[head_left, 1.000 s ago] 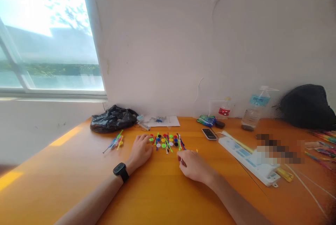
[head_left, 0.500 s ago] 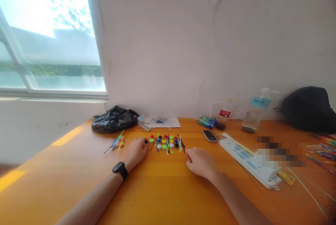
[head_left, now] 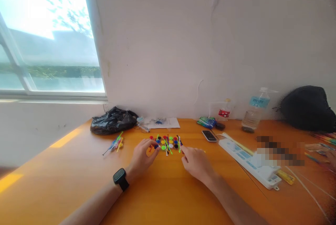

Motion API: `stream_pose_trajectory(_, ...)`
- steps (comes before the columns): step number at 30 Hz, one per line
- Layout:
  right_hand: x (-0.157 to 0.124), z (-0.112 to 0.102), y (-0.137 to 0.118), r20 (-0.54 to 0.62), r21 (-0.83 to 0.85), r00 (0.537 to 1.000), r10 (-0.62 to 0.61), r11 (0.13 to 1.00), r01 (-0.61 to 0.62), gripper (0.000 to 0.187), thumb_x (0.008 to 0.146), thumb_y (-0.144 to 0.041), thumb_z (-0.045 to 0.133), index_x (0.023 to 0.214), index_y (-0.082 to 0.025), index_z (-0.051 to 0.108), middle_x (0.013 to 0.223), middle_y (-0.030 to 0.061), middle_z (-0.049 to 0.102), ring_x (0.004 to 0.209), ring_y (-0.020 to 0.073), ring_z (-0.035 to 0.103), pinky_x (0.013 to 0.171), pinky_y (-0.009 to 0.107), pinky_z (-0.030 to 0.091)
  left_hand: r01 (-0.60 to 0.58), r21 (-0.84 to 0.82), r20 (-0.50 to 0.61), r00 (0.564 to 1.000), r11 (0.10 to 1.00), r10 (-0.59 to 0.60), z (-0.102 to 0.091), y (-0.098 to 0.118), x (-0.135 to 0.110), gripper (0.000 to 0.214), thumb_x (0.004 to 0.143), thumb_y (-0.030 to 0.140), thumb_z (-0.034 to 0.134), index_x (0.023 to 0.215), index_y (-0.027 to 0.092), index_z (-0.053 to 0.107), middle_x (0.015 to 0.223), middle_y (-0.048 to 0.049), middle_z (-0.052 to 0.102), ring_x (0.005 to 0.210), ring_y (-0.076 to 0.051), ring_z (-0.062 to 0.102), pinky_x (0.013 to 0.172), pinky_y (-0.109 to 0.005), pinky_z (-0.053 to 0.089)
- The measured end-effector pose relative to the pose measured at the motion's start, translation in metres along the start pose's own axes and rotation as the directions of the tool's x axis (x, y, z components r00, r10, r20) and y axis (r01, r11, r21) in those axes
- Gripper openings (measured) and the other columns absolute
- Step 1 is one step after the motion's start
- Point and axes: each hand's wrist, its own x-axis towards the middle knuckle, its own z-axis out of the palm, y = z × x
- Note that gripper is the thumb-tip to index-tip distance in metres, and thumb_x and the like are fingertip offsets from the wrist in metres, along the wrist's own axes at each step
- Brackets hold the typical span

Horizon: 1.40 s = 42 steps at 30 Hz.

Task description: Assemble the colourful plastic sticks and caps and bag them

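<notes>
Small round plastic discs (head_left: 163,147) in several colours lie in rows on the wooden table, with thin coloured plastic sticks (head_left: 168,146) across and beside them. My left hand (head_left: 144,156), wearing a black watch (head_left: 120,179), is at the left side of this group. Its fingers are closed on a small blue plastic piece (head_left: 156,146). At the right end, my right hand (head_left: 195,160) has curled fingers, and its fingertips meet the sticks there. Whether anything is pinched in them is hidden. Further left lies a small pile of coloured sticks (head_left: 115,143).
Behind are a black plastic bag (head_left: 114,120) and white paper (head_left: 173,122). To the right lie a phone-like device (head_left: 209,135), a blue-green packet (head_left: 207,122) and a white power strip (head_left: 244,160). Two bottles, one red-labelled (head_left: 224,113), one blue-labelled (head_left: 253,114), stand near a black bag (head_left: 307,109).
My left hand has moved right with the blue piece, now over the left discs. My right hand has shifted slightly left, against the sticks at the right end.
</notes>
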Motion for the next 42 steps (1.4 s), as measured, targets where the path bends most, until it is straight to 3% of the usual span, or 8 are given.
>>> stream_pose_trajectory(4,-0.001,0.003,-0.007,-0.021,0.100,1.000,-0.013,0.995,0.015,0.012,0.089,-0.010,0.052,0.088,-0.020,0.058,0.080,0.0055,0.073,0.070,0.0190,0.064,0.062,0.035,0.016,-0.153,-0.054,0.161,0.974,0.987,0.160,0.005,0.021,-0.007,0.020,0.102,0.040,0.058,0.109,0.025,0.070,0.102,-0.0085,0.074,0.095,-0.025,0.066,0.088,-0.038,0.052)
stream_pose_trajectory(8,-0.003,0.006,-0.011,0.036,0.199,0.999,-0.034,0.980,0.026,0.013,0.092,-0.011,0.053,0.094,-0.021,0.062,0.084,0.0047,0.074,0.074,0.0195,0.065,0.064,0.033,0.019,-0.190,-0.057,0.284,0.938,0.980,0.198,0.008,0.017,-0.010,0.033,0.096,0.046,0.068,0.124,0.027,0.068,0.115,-0.0093,0.073,0.106,-0.028,0.067,0.096,-0.040,0.051)
stream_pose_trajectory(14,-0.014,0.002,-0.025,0.107,0.391,0.977,-0.183,0.911,0.128,0.023,0.105,-0.033,0.046,0.099,-0.022,0.065,0.080,0.0015,0.069,0.070,0.0165,0.060,0.064,0.029,0.027,-0.019,0.007,0.184,0.983,1.000,0.017,0.005,-0.007,-0.003,0.017,0.102,0.030,0.054,0.103,0.024,0.069,0.104,-0.0072,0.073,0.099,-0.024,0.066,0.088,-0.036,0.052)
stream_pose_trajectory(17,-0.020,0.000,-0.027,0.186,0.508,0.938,-0.292,0.846,0.162,0.033,0.094,-0.055,0.066,0.099,-0.023,0.067,0.077,-0.0017,0.066,0.066,0.0143,0.056,0.060,0.025,0.029,0.009,0.066,0.136,0.991,0.998,-0.018,0.005,-0.017,0.000,0.015,0.101,0.030,0.055,0.106,0.024,0.069,0.107,-0.0084,0.072,0.101,-0.026,0.064,0.089,-0.038,0.052)
stream_pose_trajectory(19,-0.021,0.000,-0.025,0.256,0.585,0.896,-0.362,0.796,0.155,0.036,0.083,-0.054,0.078,0.097,-0.023,0.068,0.077,-0.0033,0.065,0.065,0.0127,0.055,0.057,0.023,0.030,-0.007,0.102,0.122,0.993,0.995,-0.005,0.007,-0.023,0.001,0.014,0.100,0.028,0.057,0.108,0.023,0.068,0.111,-0.0088,0.071,0.104,-0.026,0.063,0.091,-0.039,0.051)
stream_pose_trajectory(22,-0.021,0.004,-0.024,0.313,0.657,0.855,-0.412,0.745,0.118,0.028,0.083,-0.046,0.079,0.091,-0.021,0.068,0.076,-0.0039,0.064,0.065,0.0114,0.054,0.055,0.022,0.032,-0.016,0.145,0.126,0.992,0.989,-0.003,0.009,-0.028,0.000,0.010,0.099,0.027,0.059,0.104,0.023,0.066,0.107,-0.0079,0.070,0.101,-0.026,0.063,0.088,-0.038,0.050)
stream_pose_trajectory(32,-0.018,0.017,-0.031,0.130,0.671,0.927,-0.351,0.720,0.178,0.016,0.086,-0.032,0.077,0.088,-0.020,0.065,0.081,-0.0035,0.063,0.072,0.0123,0.055,0.064,0.023,0.036,0.035,0.235,0.185,0.979,0.971,-0.080,0.015,-0.031,0.000,0.009,0.091,0.028,0.069,0.084,0.023,0.064,0.088,-0.0044,0.070,0.087,-0.024,0.061,0.074,-0.033,0.043)
stream_pose_trajectory(42,-0.018,0.014,-0.033,0.027,0.615,0.925,-0.380,0.736,0.285,0.017,0.085,-0.025,0.076,0.097,-0.023,0.063,0.099,-0.0007,0.064,0.084,0.0153,0.059,0.075,0.025,0.041,0.105,0.192,0.196,0.970,0.976,-0.143,0.020,-0.033,0.001,0.019,0.095,0.028,0.060,0.078,0.021,0.066,0.079,-0.0044,0.068,0.078,-0.021,0.060,0.069,-0.031,0.039)
